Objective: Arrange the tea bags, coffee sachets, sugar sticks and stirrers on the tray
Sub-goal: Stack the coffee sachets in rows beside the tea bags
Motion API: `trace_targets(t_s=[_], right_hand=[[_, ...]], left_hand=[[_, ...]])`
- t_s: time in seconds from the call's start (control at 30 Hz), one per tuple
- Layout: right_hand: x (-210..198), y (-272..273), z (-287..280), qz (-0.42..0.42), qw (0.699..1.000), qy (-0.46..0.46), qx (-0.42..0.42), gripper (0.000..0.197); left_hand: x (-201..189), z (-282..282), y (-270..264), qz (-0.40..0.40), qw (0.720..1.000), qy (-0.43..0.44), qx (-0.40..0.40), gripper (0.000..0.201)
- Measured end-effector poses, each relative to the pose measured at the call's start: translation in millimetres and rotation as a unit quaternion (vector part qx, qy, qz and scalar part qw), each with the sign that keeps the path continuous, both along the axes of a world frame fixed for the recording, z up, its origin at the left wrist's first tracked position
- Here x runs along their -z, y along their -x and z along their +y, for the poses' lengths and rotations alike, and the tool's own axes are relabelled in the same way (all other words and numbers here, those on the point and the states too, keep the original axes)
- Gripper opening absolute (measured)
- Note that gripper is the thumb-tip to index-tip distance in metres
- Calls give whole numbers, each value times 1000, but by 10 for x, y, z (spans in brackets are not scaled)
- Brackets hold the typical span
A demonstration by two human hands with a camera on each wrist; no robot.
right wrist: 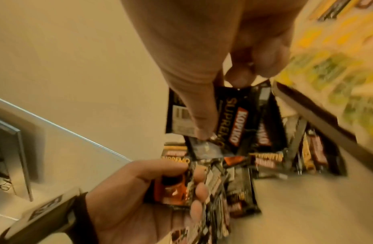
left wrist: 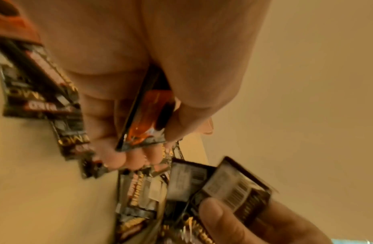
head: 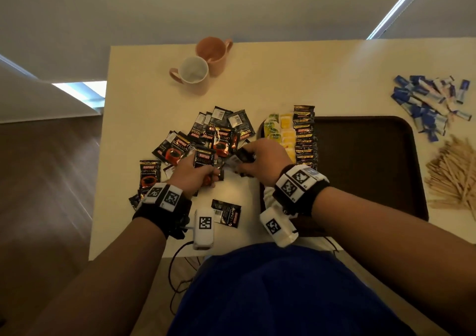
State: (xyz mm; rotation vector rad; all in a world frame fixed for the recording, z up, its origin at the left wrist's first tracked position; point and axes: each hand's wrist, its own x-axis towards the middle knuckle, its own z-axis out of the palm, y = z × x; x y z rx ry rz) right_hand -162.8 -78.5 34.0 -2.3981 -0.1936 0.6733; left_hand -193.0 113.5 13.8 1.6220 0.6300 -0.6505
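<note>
Head view: both hands work over a loose heap of black-and-red foil coffee sachets [head: 206, 134] on the cream table [head: 257, 78], left of the dark brown plastic tray [head: 365, 165], where yellow-green tea bags [head: 279, 132] and a sachet row [head: 305, 137] line its left edge; blue sugar sticks [head: 430, 103] and wooden stirrers [head: 453, 178] lie right of it. Left wrist view alone shows the left hand [left wrist: 139, 99] curled around a small stack of sachets [left wrist: 147, 118]. Right wrist view shows the right hand [right wrist: 212, 57] pinching one sachet [right wrist: 229, 122] between thumb and fingers.
</note>
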Motion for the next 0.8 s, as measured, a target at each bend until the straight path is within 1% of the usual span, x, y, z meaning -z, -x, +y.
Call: trace_targets(t_s=[0.07, 0.1, 0.17, 0.23, 0.3, 0.4, 0.43, 0.47, 0.5, 0.57, 0.63, 0.7, 0.73, 0.8], right_hand=[[-37, -15, -124, -71, 997, -38, 22, 15], [-34, -14, -171, -98, 993, -61, 27, 14], [-9, -5, -245, -158, 982, -100, 9, 18], [24, 25, -318, -210, 970, -118, -20, 24], [47, 54, -420, -229, 965, -121, -31, 29], [15, 116, -579, -235, 964, -109, -55, 35], [-7, 130, -631, -225, 967, -108, -56, 36], [-39, 142, -681, -207, 971, -111, -49, 37], [-51, 157, -729, -189, 974, -121, -31, 39], [-63, 181, -807, -161, 974, -155, 37, 37], [-49, 172, -870, -140, 961, -199, 131, 25], [-65, 136, -909, -101, 941, -239, 218, 15], [-73, 115, -920, -83, 931, -251, 252, 21], [-66, 87, -954, -55, 922, -242, 298, 44]], left_hand=[[-104, -115, -30, 45, 996, 74, -34, 10], [-147, -168, -53, 63, 993, 98, -37, 19], [-216, -265, -116, 94, 986, 133, -38, 41], [-257, -343, -172, 89, 986, 141, -28, 49], [-269, -416, -201, 71, 987, 143, -25, 45], [-279, -559, -203, 58, 985, 155, -41, 19], [-277, -618, -198, 52, 986, 153, -47, 19], [-279, -679, -195, 47, 985, 154, -54, 25], [-272, -729, -195, 40, 986, 153, -54, 32], [-255, -812, -203, 30, 987, 148, -49, 44], [-249, -889, -209, 21, 988, 143, -49, 52], [-258, -971, -209, 7, 989, 142, -45, 54], [-266, -1013, -208, -3, 990, 136, -37, 54], [-277, -1093, -204, -24, 992, 120, -23, 53]])
